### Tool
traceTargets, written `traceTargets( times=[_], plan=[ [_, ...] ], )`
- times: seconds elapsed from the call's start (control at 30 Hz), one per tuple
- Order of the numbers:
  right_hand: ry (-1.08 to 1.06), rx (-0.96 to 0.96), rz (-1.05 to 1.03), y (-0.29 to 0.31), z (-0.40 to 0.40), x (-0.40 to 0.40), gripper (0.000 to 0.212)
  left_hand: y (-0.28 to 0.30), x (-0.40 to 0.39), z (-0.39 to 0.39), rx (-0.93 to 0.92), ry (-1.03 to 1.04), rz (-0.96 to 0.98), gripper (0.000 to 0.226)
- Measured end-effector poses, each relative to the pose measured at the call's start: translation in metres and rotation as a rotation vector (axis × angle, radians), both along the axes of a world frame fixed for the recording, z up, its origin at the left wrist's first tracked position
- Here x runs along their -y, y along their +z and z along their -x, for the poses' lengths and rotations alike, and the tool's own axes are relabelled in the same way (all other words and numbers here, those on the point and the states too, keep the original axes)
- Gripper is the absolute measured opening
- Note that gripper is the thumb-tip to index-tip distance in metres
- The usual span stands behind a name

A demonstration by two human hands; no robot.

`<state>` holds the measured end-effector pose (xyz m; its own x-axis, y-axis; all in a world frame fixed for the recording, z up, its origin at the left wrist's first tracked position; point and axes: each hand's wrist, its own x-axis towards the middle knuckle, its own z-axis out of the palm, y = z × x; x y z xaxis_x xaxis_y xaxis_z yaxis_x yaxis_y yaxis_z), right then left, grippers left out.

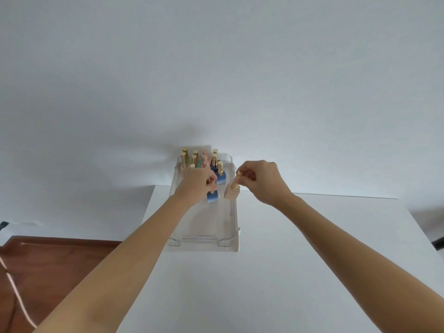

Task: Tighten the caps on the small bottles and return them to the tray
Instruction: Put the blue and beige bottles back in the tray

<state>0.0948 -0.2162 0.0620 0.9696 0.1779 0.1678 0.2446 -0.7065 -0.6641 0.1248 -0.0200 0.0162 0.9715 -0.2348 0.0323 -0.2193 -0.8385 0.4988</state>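
A clear plastic tray [228, 246] lies on the white table, with several small gold-capped bottles [194, 158] standing at its far end. My left hand [195, 182] grips the gold cap of a blue bottle [212, 197] and holds it over the tray's middle. My right hand [260, 180] pinches the gold cap of a pale pink square bottle [231, 193], which hangs tilted above the tray's right rim. Both bottles are off the tray floor. The left hand hides most of the blue bottle's cap.
The white table [240, 284] ends just behind the tray's middle, so the tray's far end overhangs toward a white wall. A brown wooden floor [52, 265] with a thin cable lies at the lower left. A dark object [438, 241] sits at the right edge.
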Motion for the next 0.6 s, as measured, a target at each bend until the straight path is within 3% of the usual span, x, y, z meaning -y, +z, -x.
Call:
traceTargets(
  times=[0.23, 0.37, 0.47, 0.6],
  plan=[
    [0.068, -0.079, 0.074, -0.012, 0.002, -0.036, 0.016, -0.011, -0.041, 0.016, 0.081, 0.009, 0.120, 0.060],
    [0.121, -0.134, 0.107, -0.024, 0.008, -0.059, 0.019, -0.021, -0.063, 0.039, -0.098, 0.057, 0.239, 0.079],
    [0.162, -0.168, 0.117, -0.032, 0.012, -0.077, 0.020, -0.029, -0.066, 0.052, -0.204, 0.056, 0.283, 0.080],
    [0.201, -0.192, 0.147, -0.038, 0.017, -0.092, 0.023, -0.038, -0.064, 0.061, -0.223, 0.065, 0.284, 0.063]
  ],
)
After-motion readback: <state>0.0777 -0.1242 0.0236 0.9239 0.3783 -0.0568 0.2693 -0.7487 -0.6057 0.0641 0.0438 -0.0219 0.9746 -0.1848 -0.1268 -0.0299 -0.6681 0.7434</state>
